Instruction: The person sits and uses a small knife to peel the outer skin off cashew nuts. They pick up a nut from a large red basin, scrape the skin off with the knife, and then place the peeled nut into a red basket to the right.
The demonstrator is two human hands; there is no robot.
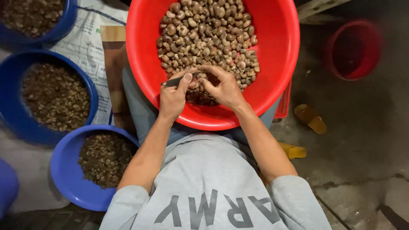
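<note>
A small nut (200,78) sits pinched in the right hand (221,87), above the heap of nuts (204,34) in the red basin (277,51) on the person's lap. The left hand (172,99) is clamped on a thin knife (175,80) touching it. Three blue bowls (68,170) of nuts stand at the left.

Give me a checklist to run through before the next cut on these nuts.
1. Blade gripped in left hand: ok.
2. Nut pinched in right hand: cannot tell, the fingers hide it.
3. Blade edge clear of the right fingertips: cannot tell.
4. Both hands over the red basin: ok.
5. Nuts left in the basin: ok.
6. Blue bowl beside the left arm: ok.
</note>
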